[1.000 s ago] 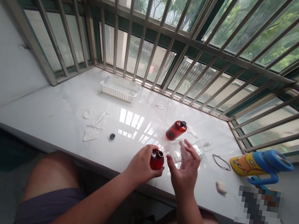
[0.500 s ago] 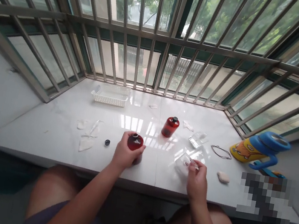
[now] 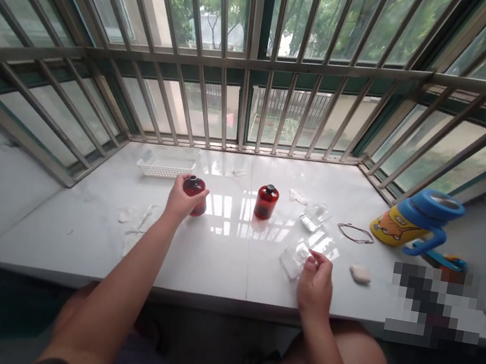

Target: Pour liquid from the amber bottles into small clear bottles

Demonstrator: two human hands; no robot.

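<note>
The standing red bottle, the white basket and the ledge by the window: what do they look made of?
The standing red bottle looks like glossy translucent plastic or tinted glass; light shows through its dark red wall. The basket seems white moulded plastic, with a regular grid of small holes. The ledge looks like polished white marble or similar stone: grey veining and a mirror-like shine.

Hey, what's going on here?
A person is sitting at a white marble windowsill. Their left hand grips a red bottle, while their right hand is right beside a clear plastic packet. A second red bottle stands upright between the hands, and a white plastic basket sits further left, near the window bars.
</note>
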